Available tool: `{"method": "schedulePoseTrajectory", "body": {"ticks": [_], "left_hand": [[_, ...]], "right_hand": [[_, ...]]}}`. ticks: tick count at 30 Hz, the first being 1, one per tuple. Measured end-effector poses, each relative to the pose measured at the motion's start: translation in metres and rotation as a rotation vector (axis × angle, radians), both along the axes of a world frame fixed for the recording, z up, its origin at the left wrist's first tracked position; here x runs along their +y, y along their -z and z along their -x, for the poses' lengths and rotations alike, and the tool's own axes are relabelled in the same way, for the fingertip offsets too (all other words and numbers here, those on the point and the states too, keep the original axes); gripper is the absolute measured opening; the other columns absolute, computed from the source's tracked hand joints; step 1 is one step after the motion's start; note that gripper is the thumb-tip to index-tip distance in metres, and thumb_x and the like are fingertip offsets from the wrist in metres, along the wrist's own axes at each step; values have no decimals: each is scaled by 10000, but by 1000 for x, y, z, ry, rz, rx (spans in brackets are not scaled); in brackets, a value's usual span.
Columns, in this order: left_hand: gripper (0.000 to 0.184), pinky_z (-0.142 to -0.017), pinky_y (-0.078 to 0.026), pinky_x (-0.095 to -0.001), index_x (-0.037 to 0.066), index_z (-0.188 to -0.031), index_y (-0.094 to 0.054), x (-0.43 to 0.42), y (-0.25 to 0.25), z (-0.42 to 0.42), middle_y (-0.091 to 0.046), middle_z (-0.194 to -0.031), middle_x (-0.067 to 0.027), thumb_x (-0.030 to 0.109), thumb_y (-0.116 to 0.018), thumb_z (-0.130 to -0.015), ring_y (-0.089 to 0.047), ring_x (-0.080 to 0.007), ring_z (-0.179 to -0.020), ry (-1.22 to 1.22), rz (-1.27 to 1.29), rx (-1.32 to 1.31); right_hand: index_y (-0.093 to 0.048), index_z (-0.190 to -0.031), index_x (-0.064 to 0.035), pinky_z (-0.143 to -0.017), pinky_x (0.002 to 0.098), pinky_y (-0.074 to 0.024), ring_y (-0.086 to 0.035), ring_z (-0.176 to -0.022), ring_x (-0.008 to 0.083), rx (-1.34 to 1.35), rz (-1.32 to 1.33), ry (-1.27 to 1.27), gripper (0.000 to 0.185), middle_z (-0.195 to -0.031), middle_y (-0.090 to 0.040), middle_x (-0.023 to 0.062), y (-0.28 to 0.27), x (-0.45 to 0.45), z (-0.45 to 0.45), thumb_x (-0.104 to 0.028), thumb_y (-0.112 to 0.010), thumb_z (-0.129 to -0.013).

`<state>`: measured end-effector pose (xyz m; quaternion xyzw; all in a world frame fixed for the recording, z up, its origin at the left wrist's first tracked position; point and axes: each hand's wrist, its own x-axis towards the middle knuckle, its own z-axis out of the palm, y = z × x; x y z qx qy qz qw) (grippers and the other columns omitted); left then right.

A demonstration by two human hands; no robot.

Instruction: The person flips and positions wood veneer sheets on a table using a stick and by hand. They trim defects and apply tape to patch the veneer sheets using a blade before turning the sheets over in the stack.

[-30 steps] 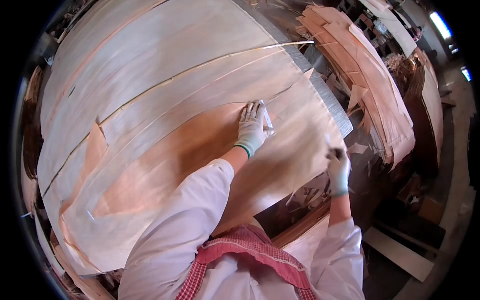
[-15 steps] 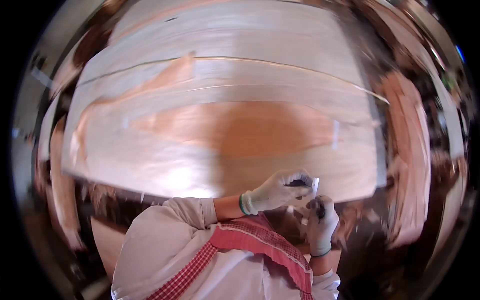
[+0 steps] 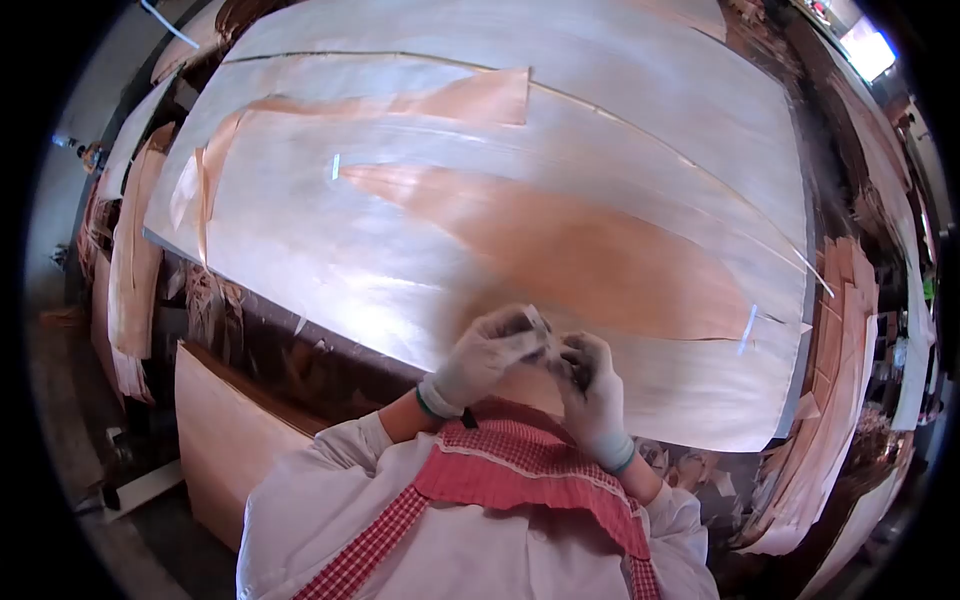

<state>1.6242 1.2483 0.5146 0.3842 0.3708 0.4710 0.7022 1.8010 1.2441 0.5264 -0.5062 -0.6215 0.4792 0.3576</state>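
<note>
We list: thin tan stick (image 3: 684, 158), far, across broad pale sheet (image 3: 690, 395). White-gloved left hand (image 3: 490, 355), right hand (image 3: 595, 390): apart one second ago, now close together; grip, we cannot tell.

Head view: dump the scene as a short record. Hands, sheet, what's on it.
Left hand: gloved, fingers bent, small pale piece at fingertips; grip too blurred to confirm
Right hand: gloved, close to left; contents unclear
Large pale sheet: spread flat beyond the hands
Brown patch: long, tapering, on the sheet
Pale strips: one at the patch's left end, one at its right
Bent reddish strip: on the sheet, farther out
</note>
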Motion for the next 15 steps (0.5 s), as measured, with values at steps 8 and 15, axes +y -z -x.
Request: {"method": "schedulePoseTrajectory", "body": {"ticks": [8,15], "left_hand": [[73,-731,-470,-261,30,-947,-601,-2,23,101,-611,-876,-52,45,-549,-898,-575,-109,-828,-531,48,496],[135,-920,-401,-444,81,-951,-636,74,133,103,-611,-1098,-96,116,-614,-822,-525,-297,-1104,-456,-443,1211]], "right_hand": [[-567,-1002,-19,-646,315,-503,-644,-699,241,-79,270,-229,176,-829,-645,154,55,23,86,-156,-605,-898],[-568,-951,-5,-565,250,-487,-583,-639,118,163,631,71,144,-804,-623,51,136,21,111,-144,-578,-914]]}}
